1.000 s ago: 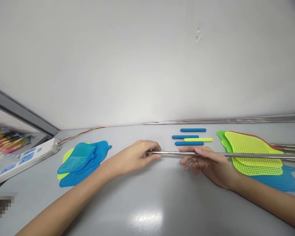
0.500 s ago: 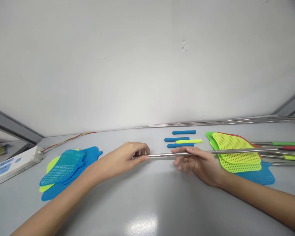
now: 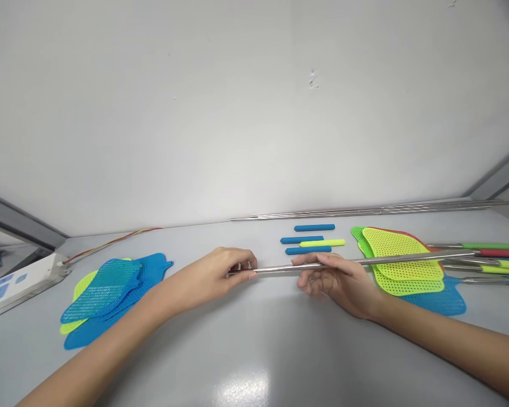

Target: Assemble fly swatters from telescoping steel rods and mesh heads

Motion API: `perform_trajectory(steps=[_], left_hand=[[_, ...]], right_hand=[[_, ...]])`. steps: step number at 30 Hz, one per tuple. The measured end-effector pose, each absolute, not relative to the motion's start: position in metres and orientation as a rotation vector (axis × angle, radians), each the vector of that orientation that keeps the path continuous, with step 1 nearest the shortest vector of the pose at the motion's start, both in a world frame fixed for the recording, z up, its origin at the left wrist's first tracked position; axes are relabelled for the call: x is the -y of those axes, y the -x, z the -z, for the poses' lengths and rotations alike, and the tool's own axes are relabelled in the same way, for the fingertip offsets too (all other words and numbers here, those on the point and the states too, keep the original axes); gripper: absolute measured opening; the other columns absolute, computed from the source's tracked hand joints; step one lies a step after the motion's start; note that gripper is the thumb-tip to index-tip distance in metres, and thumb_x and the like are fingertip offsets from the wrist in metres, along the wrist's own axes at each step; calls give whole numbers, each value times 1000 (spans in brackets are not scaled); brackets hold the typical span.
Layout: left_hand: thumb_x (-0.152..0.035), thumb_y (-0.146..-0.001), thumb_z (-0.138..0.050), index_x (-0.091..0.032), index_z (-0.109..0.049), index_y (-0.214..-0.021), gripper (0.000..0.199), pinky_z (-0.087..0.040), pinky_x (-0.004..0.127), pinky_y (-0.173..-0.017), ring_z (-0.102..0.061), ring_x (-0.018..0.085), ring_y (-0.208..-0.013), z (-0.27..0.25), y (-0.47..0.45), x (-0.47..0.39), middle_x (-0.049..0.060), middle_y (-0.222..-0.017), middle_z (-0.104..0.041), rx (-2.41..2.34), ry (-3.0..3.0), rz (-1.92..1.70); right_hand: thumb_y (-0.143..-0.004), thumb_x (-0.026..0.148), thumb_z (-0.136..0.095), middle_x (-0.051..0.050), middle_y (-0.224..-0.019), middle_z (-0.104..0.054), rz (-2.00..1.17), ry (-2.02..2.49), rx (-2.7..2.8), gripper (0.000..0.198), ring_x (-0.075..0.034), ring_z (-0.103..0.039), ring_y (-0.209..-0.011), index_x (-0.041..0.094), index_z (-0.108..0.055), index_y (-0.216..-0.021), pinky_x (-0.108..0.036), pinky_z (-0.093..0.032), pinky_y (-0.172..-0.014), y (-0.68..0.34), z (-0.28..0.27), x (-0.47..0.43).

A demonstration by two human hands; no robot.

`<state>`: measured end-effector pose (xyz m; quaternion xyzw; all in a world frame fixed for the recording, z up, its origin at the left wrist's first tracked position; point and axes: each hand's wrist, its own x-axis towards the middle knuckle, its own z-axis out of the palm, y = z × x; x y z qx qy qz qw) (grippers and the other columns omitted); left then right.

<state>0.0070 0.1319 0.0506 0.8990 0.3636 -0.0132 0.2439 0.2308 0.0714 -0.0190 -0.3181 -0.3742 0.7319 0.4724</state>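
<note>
A thin silver telescopic metal rod [image 3: 275, 268] runs roughly level above the grey table, its right part passing over fly swatter heads. My left hand [image 3: 216, 277] pinches its left end between thumb and fingers, which hide the tip. Farther right, my right hand [image 3: 343, 285] holds the rod between thumb and index finger, with the other fingers loosely curled beneath. Just behind that hand lie several handle grips: blue ones [image 3: 314, 228] and a yellow one [image 3: 322, 243]. Beside my left forearm rests a pile of blue and yellow swatter heads [image 3: 106, 288].
At right, fly swatters with yellow [image 3: 402, 260], green, red and blue parts lie stacked, handles pointing right. Several thin metal rods [image 3: 322, 213] lie along the wall. A white power strip [image 3: 25, 284] and a red-yellow wire [image 3: 110, 243] are at left.
The view has shifted slightly, so the table items appear a little further left. Both hands keep their hold on the rod with hardly any movement.
</note>
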Motion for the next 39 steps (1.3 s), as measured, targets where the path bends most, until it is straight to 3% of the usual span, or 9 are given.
perform_trajectory(steps=[19, 25, 32, 39], left_hand=[[-36, -83, -34, -22, -53, -82, 23, -32, 20, -54, -47, 10, -63, -47, -7, -133, -3, -73, -55, -994, -2427, 62], [-34, -87, -21, -18, -46, -69, 34, -31, 21, -53, -44, 10, -59, -46, -4, -131, -2, -63, -48, -995, -2519, 119], [-25, -86, -23, -18, -44, -71, 26, -31, 22, -53, -47, 13, -61, -53, -4, -118, 0, -65, -50, -1015, -2663, 212], [-21, -85, -25, -18, -41, -67, 24, -29, 23, -52, -46, 13, -56, -64, -8, -109, -1, -59, -49, -1037, -2779, 223]], right_hand=[[-82, 25, -33, -11, -74, -61, -1827, 764, 878, 33, -16, -55, -62, 11, -59, -97, -24, -37, -48, -233, 22, -70], [-86, 35, -27, -11, -79, -62, -1833, 796, 982, 39, -16, -55, -65, 14, -55, -103, -24, -38, -48, -231, 21, -69], [-86, 41, -17, -12, -88, -61, -1796, 828, 1306, 47, -19, -55, -72, 16, -48, -112, -27, -39, -50, -224, 22, -65], [-85, 45, -3, -10, -85, -62, -1648, 910, 1584, 64, -19, -54, -74, 15, -58, -95, -31, -40, -59, -225, 22, -56]])
